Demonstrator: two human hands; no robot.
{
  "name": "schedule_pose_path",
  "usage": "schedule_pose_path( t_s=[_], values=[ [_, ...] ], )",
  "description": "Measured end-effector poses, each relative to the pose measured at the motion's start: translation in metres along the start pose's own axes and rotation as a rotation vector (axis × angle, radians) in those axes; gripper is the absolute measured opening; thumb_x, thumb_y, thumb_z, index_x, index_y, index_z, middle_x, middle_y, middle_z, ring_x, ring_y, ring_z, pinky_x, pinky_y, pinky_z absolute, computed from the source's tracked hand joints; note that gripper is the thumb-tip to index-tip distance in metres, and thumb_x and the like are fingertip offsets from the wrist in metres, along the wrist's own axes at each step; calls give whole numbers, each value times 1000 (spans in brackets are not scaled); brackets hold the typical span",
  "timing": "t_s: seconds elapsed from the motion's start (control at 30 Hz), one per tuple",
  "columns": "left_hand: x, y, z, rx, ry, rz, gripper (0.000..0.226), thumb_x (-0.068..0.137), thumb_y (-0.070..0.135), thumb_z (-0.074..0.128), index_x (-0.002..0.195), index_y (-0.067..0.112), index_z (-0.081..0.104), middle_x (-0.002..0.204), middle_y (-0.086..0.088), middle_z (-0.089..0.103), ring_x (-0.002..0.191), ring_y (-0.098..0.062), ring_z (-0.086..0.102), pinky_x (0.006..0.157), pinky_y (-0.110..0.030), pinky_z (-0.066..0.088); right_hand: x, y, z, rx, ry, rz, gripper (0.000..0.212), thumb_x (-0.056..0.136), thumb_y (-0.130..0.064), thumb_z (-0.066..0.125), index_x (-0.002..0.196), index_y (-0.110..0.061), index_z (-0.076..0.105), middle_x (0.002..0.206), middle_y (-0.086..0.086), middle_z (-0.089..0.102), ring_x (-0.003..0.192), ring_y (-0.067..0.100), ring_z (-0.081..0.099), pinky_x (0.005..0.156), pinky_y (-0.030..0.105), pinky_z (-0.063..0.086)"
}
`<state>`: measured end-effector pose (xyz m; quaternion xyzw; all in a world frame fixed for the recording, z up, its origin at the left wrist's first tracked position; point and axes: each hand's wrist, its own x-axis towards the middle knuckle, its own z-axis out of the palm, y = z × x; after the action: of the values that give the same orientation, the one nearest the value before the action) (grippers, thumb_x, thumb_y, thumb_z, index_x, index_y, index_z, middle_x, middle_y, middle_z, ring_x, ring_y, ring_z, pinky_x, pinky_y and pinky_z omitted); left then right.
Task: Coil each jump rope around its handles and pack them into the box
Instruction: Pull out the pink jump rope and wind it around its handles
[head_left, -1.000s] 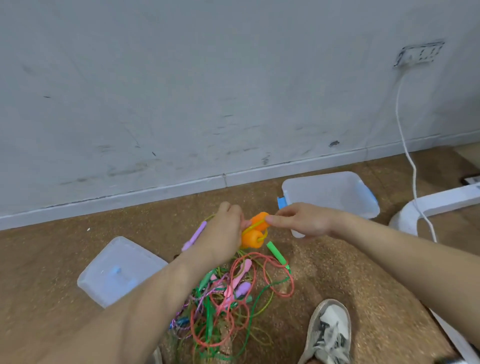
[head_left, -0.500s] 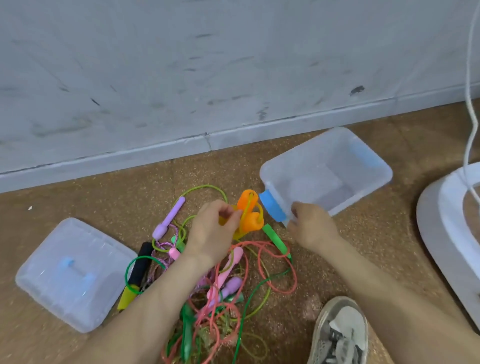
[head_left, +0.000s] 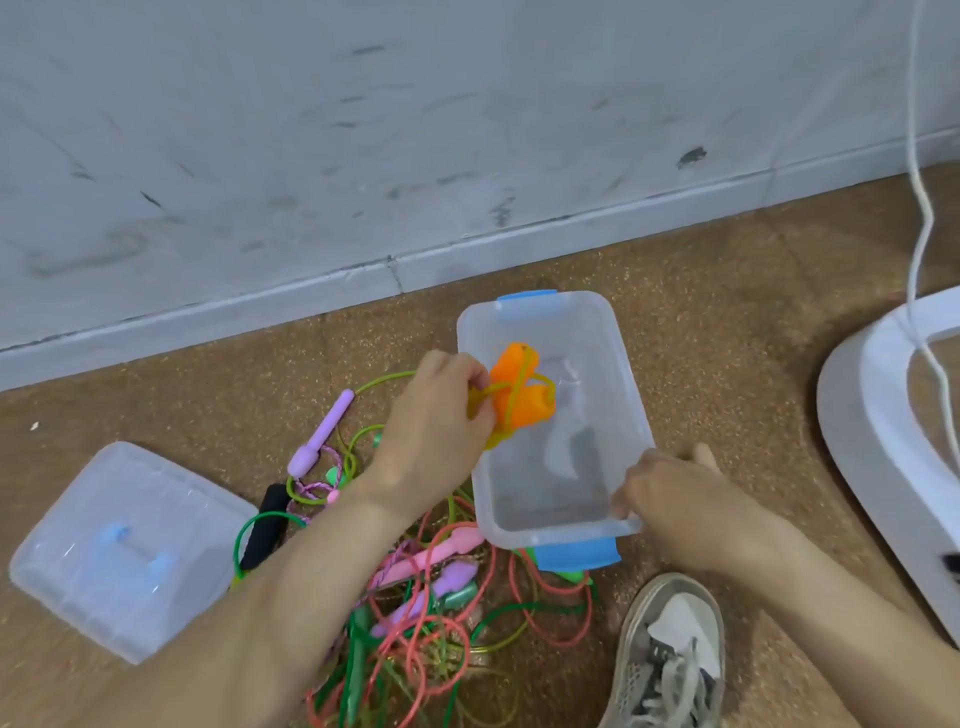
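1. Our left hand (head_left: 436, 426) grips the orange-handled rope (head_left: 522, 400), fingers curled round its yellow cord where it wraps the two handles. Our right hand (head_left: 670, 493) clasps the near right corner of the box (head_left: 630, 384), fingers hooked over the rim.
2. We hold the coiled bundle above the far left part of the open box, not yet resting on its bottom. The box stands on the floor (head_left: 727, 291) near the wall, and we see no other rope inside it.
3. We judge this to be the packing step for the first rope, with the coiling done.
4. Next we should lower the bundle to the bottom and let go gently, so the wraps do not spring off the handles.
5. After that, the tangled pile of ropes (head_left: 431, 613) at the box's near left corner awaits sorting. The lid (head_left: 119, 551) lies well apart, to the left.
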<state>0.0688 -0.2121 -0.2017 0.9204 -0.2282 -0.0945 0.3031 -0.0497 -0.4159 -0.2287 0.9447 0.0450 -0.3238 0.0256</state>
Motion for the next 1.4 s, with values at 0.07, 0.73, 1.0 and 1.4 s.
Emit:
schedule_pose_path(
  t_s=[0.07,0.73,1.0,1.4],
  values=[
    [17,9,16,177,-61,59,18,89,25,54,106,21,59,102,-1,49,92,-25,57,76,-38,47,2,7,-8,267,53,55,37,93,-27,53,128,-37,54,123,-6,54,123,21,45,97,46,34],
    [79,-7,93,278,-243,120,28,81,7,53,106,14,63,116,-9,50,106,-29,53,88,-40,46,83,-11,-22,1528,397,109,15,92,6,50,96,-5,61,89,5,62,81,12,54,61,11,40],
    [-65,-85,17,-79,97,-401,23,79,8,54,79,21,73,85,2,72,83,-17,64,78,-19,44,52,-97,-45,1536,369,-96,36,90,9,42,89,-20,64,85,7,69,65,10,64,63,23,52],
    [-158,-143,49,462,-392,-376,47,84,25,62,126,24,42,122,-7,43,99,-32,59,68,-40,47,87,-183,72,141,12,-159,100,86,-27,64,152,-28,-10,152,22,21,130,38,37,93,44,46]
  ],
)
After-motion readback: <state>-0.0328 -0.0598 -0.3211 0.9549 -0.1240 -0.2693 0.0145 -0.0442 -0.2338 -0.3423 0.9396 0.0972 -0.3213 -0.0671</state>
